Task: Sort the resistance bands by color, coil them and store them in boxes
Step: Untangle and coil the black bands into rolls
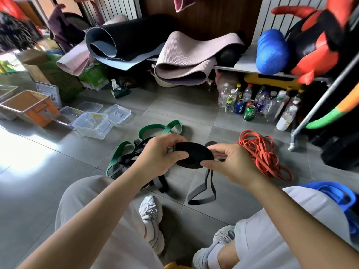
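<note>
In the head view we hold the flat black rubber resistance band (194,155), wound into a disc-shaped coil, between both hands above the grey tiled floor (58,171), probably so its loose tail (202,191) hangs free for winding. Our left hand (159,152) pinches the coil's left edge. Our right hand (231,162) has its fingers (209,163) clamped on the right edge. The flat green bands (155,131), thin orange bands (260,152) and blue bands (338,197) lie in separate heaps, and the clear plastic boxes (91,125) stand open nearby on the left.

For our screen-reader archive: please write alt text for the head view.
A person's left hand and right hand grip a coiled black band, its loose end hanging down. Green bands lie on the floor behind it, orange bands to the right, clear boxes to the left.
</note>
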A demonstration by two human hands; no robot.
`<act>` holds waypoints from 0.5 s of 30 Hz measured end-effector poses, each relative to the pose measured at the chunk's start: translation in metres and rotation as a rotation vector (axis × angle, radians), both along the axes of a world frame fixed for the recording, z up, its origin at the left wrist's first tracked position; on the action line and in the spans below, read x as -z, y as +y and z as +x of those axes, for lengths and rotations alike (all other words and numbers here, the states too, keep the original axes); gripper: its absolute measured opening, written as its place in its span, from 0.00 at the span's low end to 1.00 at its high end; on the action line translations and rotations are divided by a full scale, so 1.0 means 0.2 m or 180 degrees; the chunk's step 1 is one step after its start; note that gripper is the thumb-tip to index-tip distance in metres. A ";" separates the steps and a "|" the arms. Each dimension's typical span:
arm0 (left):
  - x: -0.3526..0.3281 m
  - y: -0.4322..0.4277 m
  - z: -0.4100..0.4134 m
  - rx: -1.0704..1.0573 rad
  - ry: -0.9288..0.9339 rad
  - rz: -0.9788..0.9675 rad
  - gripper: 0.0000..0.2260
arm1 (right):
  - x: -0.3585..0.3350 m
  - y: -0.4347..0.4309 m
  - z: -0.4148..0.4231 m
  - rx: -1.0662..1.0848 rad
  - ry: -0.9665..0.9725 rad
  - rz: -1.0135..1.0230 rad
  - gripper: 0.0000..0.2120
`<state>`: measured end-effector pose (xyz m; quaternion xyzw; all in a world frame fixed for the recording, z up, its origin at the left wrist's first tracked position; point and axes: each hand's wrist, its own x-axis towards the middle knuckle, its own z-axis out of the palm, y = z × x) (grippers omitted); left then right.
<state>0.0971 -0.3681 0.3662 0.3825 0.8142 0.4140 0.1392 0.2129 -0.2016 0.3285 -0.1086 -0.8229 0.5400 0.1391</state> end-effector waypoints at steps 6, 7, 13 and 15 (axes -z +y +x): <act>0.00 -0.01 -0.01 0.0111 0.0737 -0.0415 0.13 | -0.01 0.02 -0.01 0.0008 -0.0140 0.0163 0.14; 0.00 0.00 -0.01 0.0217 0.1060 -0.0647 0.16 | -0.01 0.02 -0.02 -0.0024 -0.0220 0.0272 0.14; 0.02 0.06 0.03 0.0446 0.1717 -0.1031 0.16 | -0.02 0.03 -0.04 -0.0166 -0.0481 0.0842 0.13; 0.03 0.06 0.02 0.0287 0.1261 -0.0723 0.15 | -0.02 0.02 -0.03 -0.0080 -0.0316 0.0474 0.12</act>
